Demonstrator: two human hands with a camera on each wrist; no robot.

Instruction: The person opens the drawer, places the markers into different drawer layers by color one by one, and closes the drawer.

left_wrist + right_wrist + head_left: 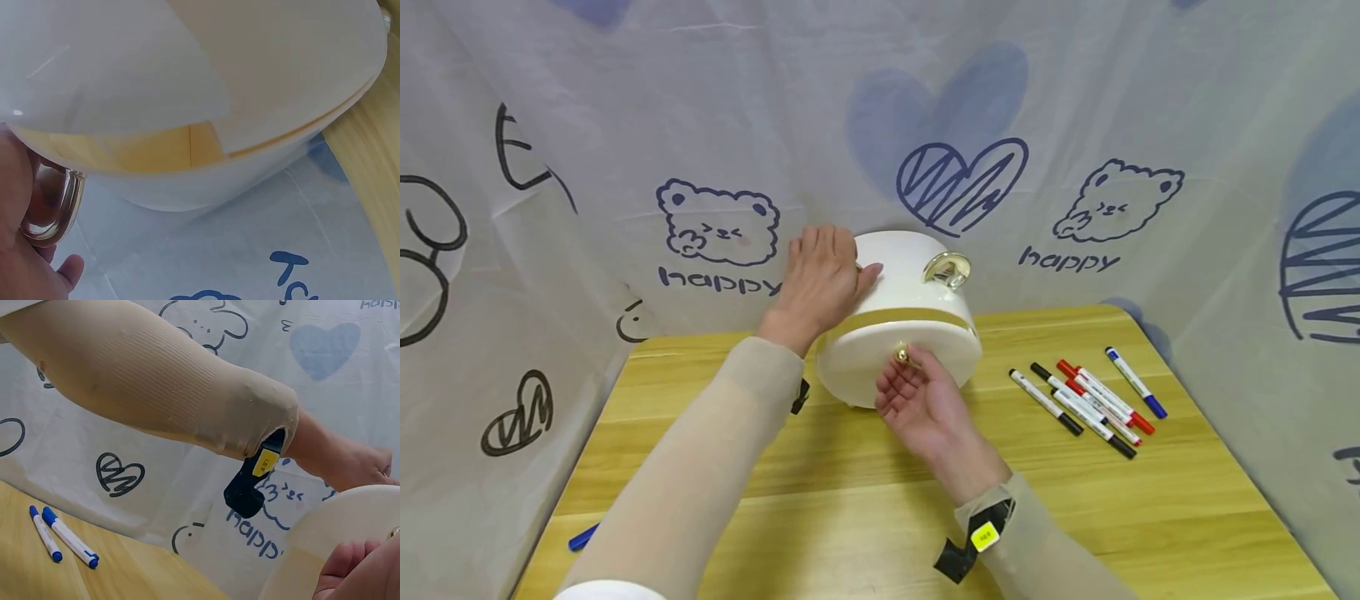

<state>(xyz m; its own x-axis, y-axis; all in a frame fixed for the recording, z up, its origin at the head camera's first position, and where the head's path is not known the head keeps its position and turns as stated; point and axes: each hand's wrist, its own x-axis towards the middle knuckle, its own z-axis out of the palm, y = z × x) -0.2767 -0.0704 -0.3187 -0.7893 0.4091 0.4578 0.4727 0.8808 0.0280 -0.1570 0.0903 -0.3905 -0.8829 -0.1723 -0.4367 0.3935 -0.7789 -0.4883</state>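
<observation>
A glossy white round pot-shaped box [895, 279] lies tipped on the table, its white lid [857, 367] facing me. Gold loop handles stick out from its sides; the right handle [947, 268] is free. My left hand [822, 279] grips the left handle [70, 209], fingers hooked through the loop. Low at the lid's middle, my right hand [928, 408] is palm up and pinches a small gold knob [902, 356] by the thumb, the other fingers curled beneath. Between lid and body runs a yellow-gold band [156, 150], seen close in the left wrist view.
Several black, red and blue markers [1093, 404] lie right of the box on the wooden table [850, 517]. Two blue-and-white markers [69, 537] are at the table's left side. A patterned white curtain [820, 108] hangs close behind and beside the table.
</observation>
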